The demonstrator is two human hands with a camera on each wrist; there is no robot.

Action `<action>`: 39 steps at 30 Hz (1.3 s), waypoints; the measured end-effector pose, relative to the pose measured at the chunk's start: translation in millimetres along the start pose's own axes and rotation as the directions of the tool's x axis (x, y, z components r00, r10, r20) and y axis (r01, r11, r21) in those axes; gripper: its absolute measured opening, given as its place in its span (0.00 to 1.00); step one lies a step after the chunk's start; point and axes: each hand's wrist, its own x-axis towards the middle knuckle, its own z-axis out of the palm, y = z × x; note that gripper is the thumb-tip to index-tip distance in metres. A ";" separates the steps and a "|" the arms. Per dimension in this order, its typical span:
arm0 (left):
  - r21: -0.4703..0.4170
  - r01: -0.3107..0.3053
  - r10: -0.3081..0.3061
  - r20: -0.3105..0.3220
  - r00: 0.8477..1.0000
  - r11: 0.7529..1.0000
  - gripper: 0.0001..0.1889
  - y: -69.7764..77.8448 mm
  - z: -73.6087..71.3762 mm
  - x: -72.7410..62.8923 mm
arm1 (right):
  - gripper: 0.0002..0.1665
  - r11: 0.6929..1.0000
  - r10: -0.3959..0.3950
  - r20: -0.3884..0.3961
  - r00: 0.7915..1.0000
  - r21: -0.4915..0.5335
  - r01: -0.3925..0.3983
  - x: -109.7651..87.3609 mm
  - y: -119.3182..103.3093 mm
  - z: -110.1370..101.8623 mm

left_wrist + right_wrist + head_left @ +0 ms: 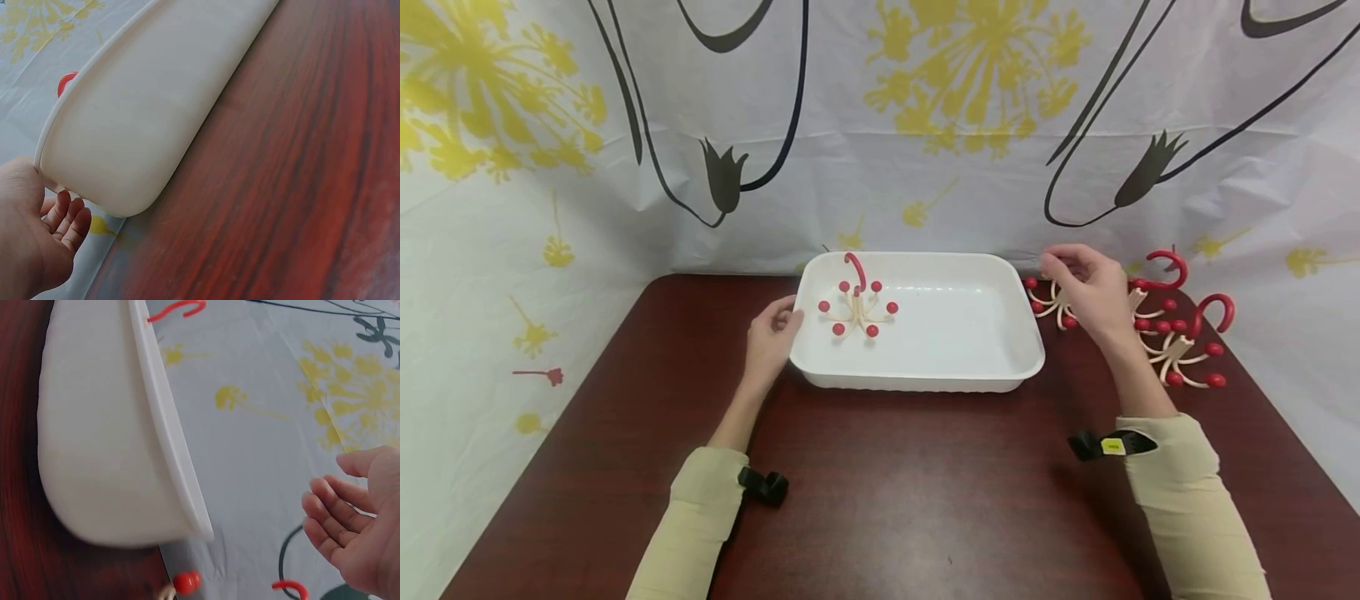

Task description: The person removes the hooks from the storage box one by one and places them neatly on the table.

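Note:
A white plastic tray (958, 333) lies on the table, and my left hand (770, 337) grips its left rim, fingers curled by the edge in the left wrist view. Inside the tray's left part stands a wooden hanger (858, 310) with a red hook on top and several curved arms tipped with red balls. My right hand (1097, 292) is in the air just past the tray's right end, fingers loosely bent, holding nothing. Under and beside it are more such hangers, one nearer the front (1180, 348), another partly hidden behind the hand (1060, 307).
The dark red-brown wooden table (887, 475) extends in front of the tray. Behind it and at both sides hangs a white sheet (835, 167) printed with yellow flowers and dark stems. The hangers on the right stand close together near the table's right edge.

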 end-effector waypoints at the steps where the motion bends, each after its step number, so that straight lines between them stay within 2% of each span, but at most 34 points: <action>1: 0.001 0.001 -0.001 0.000 1.000 1.000 0.19 0.2 -0.2 0.1 | 0.23 1.000 -0.005 0.007 1.000 0.003 0.005 0.6 -2.6 4.0; 13: 0.011 0.012 -0.012 -0.001 1.000 1.000 0.19 0.3 0.6 0.9 | 0.22 0.995 -0.042 0.066 0.997 0.093 0.036 1.7 -22.2 45.1; 23: 0.008 0.004 -0.004 -0.001 1.000 1.000 0.19 -2.0 -0.2 1.6 | 0.19 0.985 -0.083 0.152 0.985 0.166 0.058 -1.1 -37.7 80.5; 39: -0.006 0.007 -0.007 -0.001 1.000 1.000 0.18 -3.3 0.4 2.1 | 0.16 0.982 -0.138 0.242 0.960 0.161 0.100 -2.2 -59.9 141.0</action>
